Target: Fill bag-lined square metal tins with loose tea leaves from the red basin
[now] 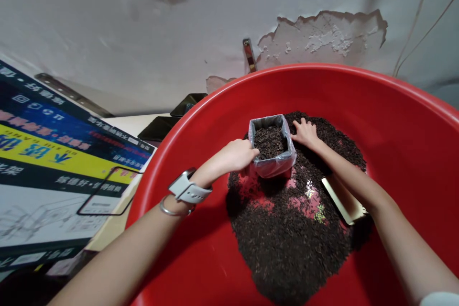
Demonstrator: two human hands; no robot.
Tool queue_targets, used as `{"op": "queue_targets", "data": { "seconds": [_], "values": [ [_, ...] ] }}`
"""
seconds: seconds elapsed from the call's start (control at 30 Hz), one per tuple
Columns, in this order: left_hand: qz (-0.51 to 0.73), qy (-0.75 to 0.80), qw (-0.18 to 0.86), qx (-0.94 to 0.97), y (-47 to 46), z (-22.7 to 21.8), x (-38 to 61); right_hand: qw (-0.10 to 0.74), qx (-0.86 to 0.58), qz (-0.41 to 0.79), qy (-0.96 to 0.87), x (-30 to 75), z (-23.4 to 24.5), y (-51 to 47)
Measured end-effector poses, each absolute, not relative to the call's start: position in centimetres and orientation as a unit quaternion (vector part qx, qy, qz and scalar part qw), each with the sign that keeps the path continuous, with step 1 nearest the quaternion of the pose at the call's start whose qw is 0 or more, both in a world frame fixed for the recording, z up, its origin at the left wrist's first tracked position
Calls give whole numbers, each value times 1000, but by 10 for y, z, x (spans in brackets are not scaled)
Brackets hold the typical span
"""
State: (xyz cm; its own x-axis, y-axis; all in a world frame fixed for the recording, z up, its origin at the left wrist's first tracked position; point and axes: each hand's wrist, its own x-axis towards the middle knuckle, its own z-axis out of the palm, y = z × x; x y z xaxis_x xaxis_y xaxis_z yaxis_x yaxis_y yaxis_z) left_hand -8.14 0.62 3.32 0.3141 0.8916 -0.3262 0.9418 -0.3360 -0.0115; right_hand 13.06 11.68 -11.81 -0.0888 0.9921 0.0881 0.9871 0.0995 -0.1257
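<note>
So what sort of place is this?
Probably a small home or backroom packing spot: peeling plaster wall, a big red basin of loose dark tea-like leaves, and a printed cardboard box alongside.

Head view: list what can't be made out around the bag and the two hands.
- Bag: its base, sunk in the dark loose leaves.
- Left hand: its grip on the bag's side, fingertips hidden.
- Right hand: palm pressed into the leaves.
- Flat gold piece: partly under the right forearm.
- Red basin: cut off right and below.
</note>
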Motion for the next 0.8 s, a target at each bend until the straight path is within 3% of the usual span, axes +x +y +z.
{"op": "queue_targets", "data": {
  "seconds": [0.17, 0.3, 0.43, 0.6, 0.8],
  "values": [
    [-152, 610, 78, 774, 2, 33, -78, 169, -696, 110, -689, 131, -93, 125],
    [-157, 611, 77, 772, 0, 33, -77, 340, -641, 130, -676, 122, -44, 121],
    [-140, 622, 80, 766, 1, 32, -78, 499, -477, 168, -704, 102, 8, 97],
    [-134, 627, 89, 762, 0, 32, -77, 511, -358, 253, -739, 81, 32, 64],
    [-135, 622, 91, 766, -2, 33, -78, 475, -345, 317, -745, 76, 26, 52]
  ]
}}
